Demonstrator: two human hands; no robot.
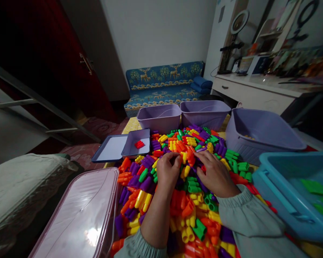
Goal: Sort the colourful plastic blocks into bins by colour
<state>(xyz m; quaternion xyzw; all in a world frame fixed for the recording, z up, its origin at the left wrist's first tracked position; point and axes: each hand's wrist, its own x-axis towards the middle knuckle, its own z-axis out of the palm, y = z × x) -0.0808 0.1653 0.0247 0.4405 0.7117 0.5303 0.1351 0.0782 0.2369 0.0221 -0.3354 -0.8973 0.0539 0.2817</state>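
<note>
A broad heap of plastic building pieces (177, 200), tube-like and in red, orange, yellow, green and purple, covers the table. My left hand (168, 168) is over the middle of the heap, its fingers curled into a pinch; what they hold, if anything, is hidden. To its right, my right hand (216, 173) reaches in palm down, thumb and fingers apart. An orange piece (190, 156) lies between the two hands, close to the right fingertips; I cannot tell whether they touch it.
Behind the heap stand purple bins (160, 118), with another purple bin (258, 143) at right. A blue bin (280, 193) holds green pieces. A small box (131, 143) contains a red piece, beside its lid (110, 148). A pinkish lidded bin (80, 211) is at left.
</note>
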